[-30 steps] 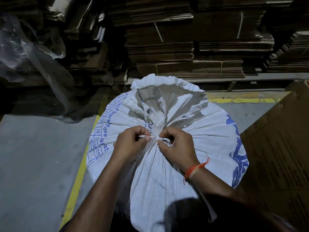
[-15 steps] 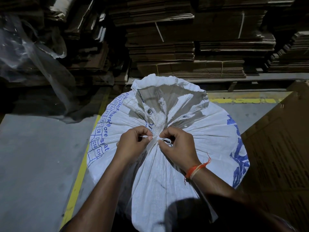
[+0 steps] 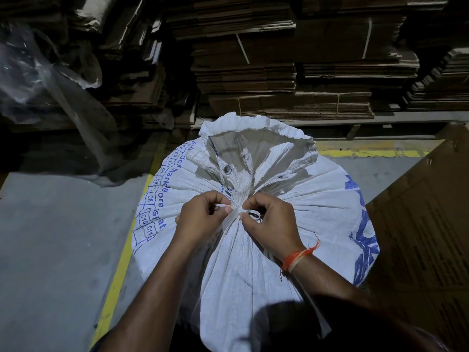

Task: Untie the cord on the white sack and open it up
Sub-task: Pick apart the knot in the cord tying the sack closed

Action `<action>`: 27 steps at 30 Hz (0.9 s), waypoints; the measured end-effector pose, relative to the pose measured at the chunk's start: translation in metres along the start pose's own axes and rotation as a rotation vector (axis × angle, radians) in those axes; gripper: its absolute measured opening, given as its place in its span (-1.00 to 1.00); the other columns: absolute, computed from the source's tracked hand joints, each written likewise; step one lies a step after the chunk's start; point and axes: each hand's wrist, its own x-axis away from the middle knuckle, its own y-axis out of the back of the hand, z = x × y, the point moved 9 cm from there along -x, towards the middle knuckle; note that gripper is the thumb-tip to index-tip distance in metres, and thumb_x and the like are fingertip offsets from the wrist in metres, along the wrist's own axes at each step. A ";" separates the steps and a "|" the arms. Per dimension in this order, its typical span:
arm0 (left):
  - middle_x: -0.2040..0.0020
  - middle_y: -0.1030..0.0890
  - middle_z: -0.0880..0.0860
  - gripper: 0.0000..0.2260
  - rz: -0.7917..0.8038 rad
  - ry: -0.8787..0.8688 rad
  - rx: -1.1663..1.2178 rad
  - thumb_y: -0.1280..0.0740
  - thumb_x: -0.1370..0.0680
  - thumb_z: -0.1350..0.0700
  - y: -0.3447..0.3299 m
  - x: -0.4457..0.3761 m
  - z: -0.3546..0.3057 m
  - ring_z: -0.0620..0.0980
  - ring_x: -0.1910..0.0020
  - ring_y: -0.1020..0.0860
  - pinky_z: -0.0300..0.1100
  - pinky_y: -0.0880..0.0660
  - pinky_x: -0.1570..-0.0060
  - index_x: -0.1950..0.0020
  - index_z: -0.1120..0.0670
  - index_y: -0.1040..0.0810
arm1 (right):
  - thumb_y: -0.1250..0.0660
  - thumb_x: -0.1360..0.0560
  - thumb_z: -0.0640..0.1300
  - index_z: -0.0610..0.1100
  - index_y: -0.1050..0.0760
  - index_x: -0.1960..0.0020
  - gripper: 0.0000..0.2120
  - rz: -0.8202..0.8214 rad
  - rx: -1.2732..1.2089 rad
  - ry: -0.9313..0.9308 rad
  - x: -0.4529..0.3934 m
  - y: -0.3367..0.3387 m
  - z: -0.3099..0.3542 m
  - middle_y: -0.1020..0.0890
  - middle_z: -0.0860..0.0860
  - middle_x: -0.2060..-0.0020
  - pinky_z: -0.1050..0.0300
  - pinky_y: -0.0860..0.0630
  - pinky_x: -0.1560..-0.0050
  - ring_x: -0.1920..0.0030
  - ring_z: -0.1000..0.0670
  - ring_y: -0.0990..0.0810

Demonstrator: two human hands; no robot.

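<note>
A large white woven sack (image 3: 317, 207) with blue print stands on the floor, its neck gathered and tied, the loose mouth flaring above the tie. A white flat cord (image 3: 234, 214) wraps the gathered neck. My left hand (image 3: 203, 219) pinches a cord end just left of the knot. My right hand (image 3: 271, 222), with an orange thread on its wrist, pinches the cord at the knot's right side, where a small loop shows under its fingers. Both hands sit close together on the tie.
Stacks of flattened cardboard (image 3: 291, 80) fill the back on a shelf. A large cardboard sheet (image 3: 426, 232) leans at the right. Clear plastic wrap (image 3: 50, 80) hangs at the left. A yellow floor line (image 3: 119, 270) runs beside the sack on grey concrete.
Both hands stay on the knot with only small finger shifts; the cord strip between them looks slightly more drawn out. The sack has not moved.
</note>
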 end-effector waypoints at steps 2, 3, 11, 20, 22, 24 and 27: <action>0.42 -0.59 -0.16 -0.92 -0.021 0.015 -0.014 -0.49 -0.47 -0.08 0.003 -0.001 0.004 -0.16 0.42 -0.48 -0.05 -0.46 0.18 0.09 -0.11 -0.70 | -0.51 -0.40 -0.19 -0.07 -0.65 0.16 -0.93 0.002 0.000 0.000 0.000 0.000 0.000 -0.69 0.09 0.25 0.07 -0.64 0.12 0.18 0.10 -0.67; 0.41 -0.59 -0.16 -0.88 -0.024 0.023 -0.025 -0.47 -0.44 -0.11 0.004 -0.002 0.006 -0.14 0.39 -0.50 0.01 -0.50 0.15 0.08 -0.12 -0.70 | -0.51 -0.40 -0.19 -0.07 -0.65 0.16 -0.93 0.004 0.000 0.004 0.000 0.000 0.000 -0.69 0.08 0.25 0.07 -0.64 0.11 0.17 0.10 -0.67; 0.41 -0.59 -0.19 -0.97 -0.009 0.012 -0.022 -0.49 -0.51 0.00 0.003 -0.004 0.008 -0.16 0.40 -0.48 -0.08 -0.43 0.17 0.14 -0.11 -0.69 | -0.49 -0.36 -0.21 -0.03 -0.63 0.15 -0.89 0.018 0.045 0.062 0.001 -0.002 0.005 -0.65 0.09 0.26 0.21 -0.55 0.20 0.20 0.10 -0.63; 0.30 -0.67 0.07 -0.85 0.004 0.033 0.008 -0.41 -0.40 -0.14 -0.005 -0.002 0.004 -0.08 0.37 -0.50 0.01 -0.44 0.10 0.10 -0.15 -0.70 | -0.50 -0.36 -0.23 -0.06 -0.65 0.17 -0.89 0.004 0.024 0.048 0.000 -0.002 0.003 -0.67 0.09 0.26 0.25 -0.57 0.18 0.19 0.10 -0.65; 0.33 -0.66 0.04 -0.86 0.009 0.034 0.016 -0.42 -0.40 -0.14 -0.006 -0.001 0.003 -0.09 0.37 -0.51 0.00 -0.44 0.12 0.12 -0.14 -0.70 | -0.50 -0.36 -0.23 -0.06 -0.65 0.17 -0.89 0.005 0.021 0.044 0.000 -0.002 0.003 -0.67 0.09 0.26 0.24 -0.58 0.17 0.19 0.09 -0.66; 0.40 -0.61 -0.11 -0.87 -0.002 0.043 0.044 -0.44 -0.40 -0.11 -0.004 -0.001 0.005 -0.13 0.39 -0.50 -0.03 -0.44 0.14 0.13 -0.11 -0.70 | -0.50 -0.36 -0.23 -0.06 -0.66 0.16 -0.89 0.009 0.010 0.043 0.000 -0.002 0.003 -0.68 0.09 0.25 0.24 -0.60 0.15 0.18 0.10 -0.67; 0.43 -0.56 -0.16 -0.94 -0.024 0.033 0.069 -0.46 -0.46 -0.01 0.003 -0.002 0.009 -0.13 0.40 -0.47 -0.04 -0.43 0.16 0.12 -0.07 -0.70 | -0.50 -0.37 -0.23 -0.06 -0.66 0.14 -0.89 0.008 0.002 0.039 -0.001 -0.002 0.000 -0.69 0.10 0.23 0.27 -0.60 0.12 0.16 0.11 -0.68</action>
